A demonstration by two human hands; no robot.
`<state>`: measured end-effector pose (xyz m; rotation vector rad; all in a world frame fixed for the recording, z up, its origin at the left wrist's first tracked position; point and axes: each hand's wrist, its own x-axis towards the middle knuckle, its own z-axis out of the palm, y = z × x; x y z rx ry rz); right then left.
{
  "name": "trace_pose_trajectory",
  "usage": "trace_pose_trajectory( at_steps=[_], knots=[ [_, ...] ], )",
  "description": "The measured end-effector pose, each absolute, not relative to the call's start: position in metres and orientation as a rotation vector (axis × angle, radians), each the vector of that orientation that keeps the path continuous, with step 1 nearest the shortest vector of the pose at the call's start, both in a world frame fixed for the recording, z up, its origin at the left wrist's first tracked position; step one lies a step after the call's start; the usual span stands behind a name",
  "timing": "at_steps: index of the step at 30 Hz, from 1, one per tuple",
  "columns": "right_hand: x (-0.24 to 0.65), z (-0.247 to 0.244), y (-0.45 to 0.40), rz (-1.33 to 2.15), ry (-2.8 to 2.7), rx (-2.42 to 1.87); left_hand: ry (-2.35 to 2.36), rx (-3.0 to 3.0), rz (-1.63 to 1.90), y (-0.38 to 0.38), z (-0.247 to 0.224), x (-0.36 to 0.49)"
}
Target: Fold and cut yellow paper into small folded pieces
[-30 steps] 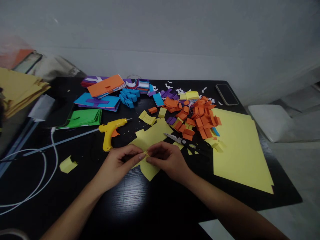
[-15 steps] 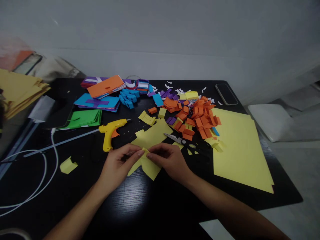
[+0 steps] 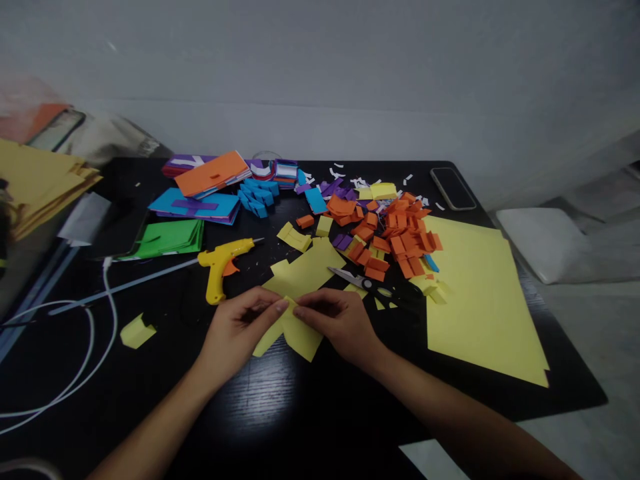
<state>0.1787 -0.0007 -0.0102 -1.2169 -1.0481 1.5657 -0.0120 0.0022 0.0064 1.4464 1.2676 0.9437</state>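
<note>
Between both hands is a piece of yellow paper [image 3: 303, 338], pinched at its upper edge. My left hand [image 3: 241, 330] closes thumb and fingers on the left end of that edge. Close beside it, my right hand [image 3: 340, 325] pinches the same edge from the right. Under and behind the piece lies a larger cut yellow sheet [image 3: 320, 265]. Scissors [image 3: 361, 280] with dark handles rest just beyond my right hand. A yellow glue gun [image 3: 218, 268], with an orange trigger, lies beyond my left hand, its nozzle pointing right.
Folded orange paper pieces [image 3: 407, 230] are heaped at centre right. Large yellow sheets [image 3: 480, 300] lie at right, below a phone [image 3: 453, 188]. Green folded paper [image 3: 170, 239] and blue folded paper [image 3: 193, 203] sit at left. A white cable [image 3: 113, 313] loops over the left side.
Both hands keep their pinch on the yellow paper in nearly the same place. Otherwise the view has shifted only very slightly.
</note>
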Motion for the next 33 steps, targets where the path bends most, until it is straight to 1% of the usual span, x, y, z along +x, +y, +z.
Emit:
trace_pose_trajectory(
  at_steps=[17,25,33],
  knots=[
    [0.1782,-0.0105,-0.0021,1.49,-1.099,-1.249,1.29,1.397,0.981,0.0004,0.0014,-0.0073],
    [0.1794,-0.0083,-0.0009,1.474,-1.119,-1.262,1.163,1.298,0.855,0.0054,0.0063,-0.0128],
    [0.179,-0.0077,-0.0013,1.486,-1.106,-1.257,1.246,1.385,0.938,0.0014,0.0027,-0.0113]
  ],
)
